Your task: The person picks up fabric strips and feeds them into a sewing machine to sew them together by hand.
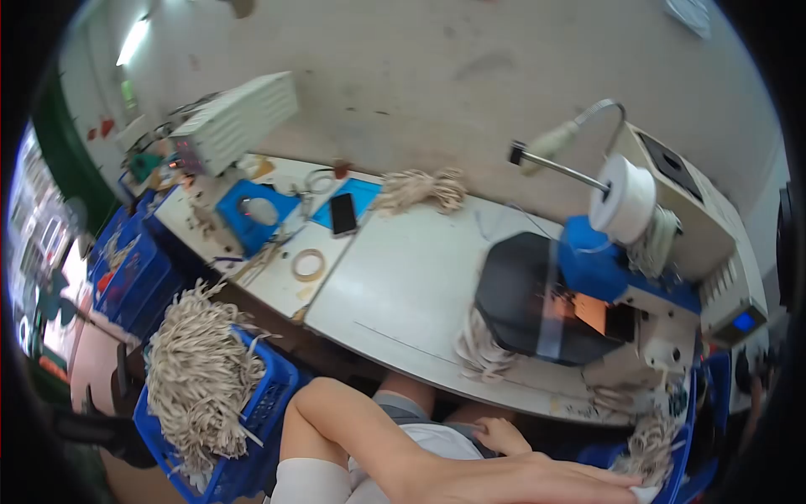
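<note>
White laminate covers the long worktable [403, 286], which runs across the view below a bare wall. On its right end stands a cream machine [714, 223] with a small lit blue display. To the left of the person's lap, a blue plastic basket [274, 388] is heaped above its rim with off-white cords [201, 361], loose ends spilling over the sides. Beyond it, by the table's left end, a blue crate [138, 294] holds pale strands and something red, too blurred to name. At lower right another blue basket [690, 428], partly cut off from view, contains a bunch of similar cords [648, 445]; this is the bunch nearest the left hand [537, 479]. That arm crosses the body, its fingers stretched out straight beside the bunch. The right hand [504, 437] lies near the lap, fingers loosely curled, partly behind the left arm; I cannot tell whether it grips anything. A white thread spool [621, 197] sits on a metal rod before the machine. Near the back edge, a black phone [342, 214] overlaps a bright blue sheet [365, 191]. Smallest is a white scrap [646, 494] at the left fingertips; whether they pinch it, I cannot tell.
</note>
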{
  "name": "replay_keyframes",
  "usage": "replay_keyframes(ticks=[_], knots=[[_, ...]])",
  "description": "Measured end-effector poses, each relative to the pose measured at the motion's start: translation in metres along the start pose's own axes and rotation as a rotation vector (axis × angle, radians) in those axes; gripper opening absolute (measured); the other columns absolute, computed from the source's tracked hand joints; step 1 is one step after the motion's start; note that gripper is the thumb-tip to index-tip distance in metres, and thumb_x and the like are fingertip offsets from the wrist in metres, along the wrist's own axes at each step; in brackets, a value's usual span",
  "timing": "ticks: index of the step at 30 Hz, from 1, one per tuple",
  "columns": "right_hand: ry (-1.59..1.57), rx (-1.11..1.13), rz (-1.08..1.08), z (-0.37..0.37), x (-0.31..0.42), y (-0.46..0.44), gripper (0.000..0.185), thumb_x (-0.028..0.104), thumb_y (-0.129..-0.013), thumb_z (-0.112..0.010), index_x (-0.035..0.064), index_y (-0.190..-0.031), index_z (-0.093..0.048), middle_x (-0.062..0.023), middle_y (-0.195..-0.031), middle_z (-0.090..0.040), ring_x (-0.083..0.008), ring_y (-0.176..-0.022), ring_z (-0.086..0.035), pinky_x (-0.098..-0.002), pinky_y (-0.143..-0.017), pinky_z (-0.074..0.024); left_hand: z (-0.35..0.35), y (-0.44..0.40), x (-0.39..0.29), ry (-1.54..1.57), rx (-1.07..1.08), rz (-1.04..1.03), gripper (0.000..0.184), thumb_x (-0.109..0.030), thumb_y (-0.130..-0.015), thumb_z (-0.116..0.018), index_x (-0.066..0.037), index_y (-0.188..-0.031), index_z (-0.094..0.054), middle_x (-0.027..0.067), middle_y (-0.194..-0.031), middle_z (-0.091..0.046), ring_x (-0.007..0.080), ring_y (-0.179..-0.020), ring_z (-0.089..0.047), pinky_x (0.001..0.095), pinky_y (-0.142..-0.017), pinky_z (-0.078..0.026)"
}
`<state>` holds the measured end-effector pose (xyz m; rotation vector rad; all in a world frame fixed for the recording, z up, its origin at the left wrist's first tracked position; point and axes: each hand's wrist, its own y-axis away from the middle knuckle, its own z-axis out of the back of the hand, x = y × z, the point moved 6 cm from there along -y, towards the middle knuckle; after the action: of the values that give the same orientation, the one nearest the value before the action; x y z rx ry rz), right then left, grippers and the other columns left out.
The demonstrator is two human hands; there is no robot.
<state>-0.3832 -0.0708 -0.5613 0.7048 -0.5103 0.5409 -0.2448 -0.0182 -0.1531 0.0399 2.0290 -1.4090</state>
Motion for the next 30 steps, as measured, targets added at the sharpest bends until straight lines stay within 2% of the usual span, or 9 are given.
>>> replay_keyframes(ticks=[2,7,12,15,17,19,23,26,30], knots=[[-0.016,0.002,-0.05,0.011,0.011,0.006,0.037,0.031,-0.086,-0.068,0.0082,-0.115,-0.07,-0.0224,-0.105,-0.071,-0.0411,-0.099,-0.068,-0.0502,-0.089,-0.0539,-0.006,-0.014,0.019,0.234,-0.009,0.077,0.069,-0.04,-0.103,-0.034,0.018,-0.14,-0.041,0.0359,-0.139,-0.05,0.0427,-0.132,-0.05,0.0405,-0.108,-0.042],[-0.03,-0.107,-0.125,0.022,0.002,0.015,0.037,0.03,-0.088,-0.066,0.0085,-0.117,-0.069,-0.0226,-0.106,-0.071,-0.0416,-0.1,-0.067,-0.0502,-0.089,-0.0541,-0.007,-0.013,0.058,0.359,0.072,0.095,0.068,-0.039,-0.103,-0.033,0.018,-0.141,-0.04,0.0373,-0.141,-0.047,0.0441,-0.134,-0.049,0.0439,-0.113,-0.036],[-0.065,-0.228,-0.187,0.036,0.0,0.03,0.035,0.03,-0.089,-0.065,0.0074,-0.117,-0.068,-0.0237,-0.107,-0.07,-0.0418,-0.101,-0.067,-0.0499,-0.089,-0.0541,0.014,0.01,0.052,-0.189,0.333,-0.002,0.077,-0.05,-0.102,-0.033,0.017,-0.139,-0.043,0.0321,-0.141,-0.05,0.0484,-0.133,-0.048,0.0526,-0.115,-0.03],[-0.13,-0.357,-0.16,0.042,0.003,0.035,0.032,0.027,-0.088,-0.066,0.0068,-0.112,-0.07,-0.0202,-0.1,-0.072,-0.0391,-0.094,-0.069,-0.0476,-0.084,-0.0549,0.041,0.02,0.024,-0.477,0.464,0.222,0.067,-0.048,-0.102,-0.038,0.011,-0.131,-0.054,0.023,-0.13,-0.06,0.0453,-0.123,-0.054,0.0516,-0.108,-0.036],[-0.235,-0.422,-0.162,0.055,0.009,0.038,0.028,0.025,-0.087,-0.066,0.0058,-0.107,-0.072,-0.0186,-0.097,-0.072,-0.0368,-0.09,-0.07,-0.0448,-0.08,-0.0554,0.055,0.053,0.031,-0.431,0.148,0.253,0.04,-0.027,-0.102,-0.051,0.006,-0.115,-0.069,0.0189,-0.107,-0.072,0.0366,-0.101,-0.069,0.042,-0.093,-0.051],[-0.349,-0.473,-0.197,0.07,0.024,0.041,0.021,0.021,-0.088,-0.065,0.0043,-0.099,-0.073,-0.0166,-0.096,-0.072,-0.0342,-0.085,-0.07,-0.0423,-0.075,-0.0549,0.075,0.088,0.065,-0.516,0.128,0.666,0.031,-0.024,-0.096,-0.063,0.005,-0.103,-0.071,0.0185,-0.1,-0.073,0.035,-0.092,-0.071,0.0391,-0.08,-0.056],[-0.358,-0.898,-0.043,0.089,0.048,0.041,0.014,0.01,-0.088,-0.064,0.004,-0.099,-0.071,-0.0141,-0.092,-0.07,-0.0328,-0.08,-0.068,-0.0412,-0.07,-0.0542,0.126,0.171,0.111,-0.871,-0.072,1.115,0.021,-0.018,-0.089,-0.071,0.0,-0.101,-0.07,0.0148,-0.092,-0.072,0.03,-0.082,-0.069,0.0362,-0.075,-0.054],[-0.231,-1.156,0.103,0.109,0.075,0.038,0.014,0.003,-0.083,-0.068,0.0023,-0.096,-0.071,-0.0134,-0.09,-0.069,-0.0311,-0.081,-0.067,-0.0378,-0.07,-0.0543,0.167,0.198,0.126,-1.177,-0.182,0.879,0.022,-0.018,-0.087,-0.074,0.0,-0.099,-0.07,0.0149,-0.088,-0.071,0.0284,-0.078,-0.067,0.0357,-0.073,-0.052],[0.014,-1.198,0.193,0.128,0.09,0.02,0.015,0.004,-0.083,-0.068,0.0045,-0.098,-0.07,-0.0116,-0.092,-0.067,-0.0305,-0.084,-0.066,-0.0392,-0.068,-0.0545,0.197,0.199,0.143,-1.16,-0.354,0.901,0.022,-0.017,-0.083,-0.079,-0.001,-0.096,-0.07,0.0127,-0.089,-0.072,0.0235,-0.08,-0.067,0.0338,-0.073,-0.052]])
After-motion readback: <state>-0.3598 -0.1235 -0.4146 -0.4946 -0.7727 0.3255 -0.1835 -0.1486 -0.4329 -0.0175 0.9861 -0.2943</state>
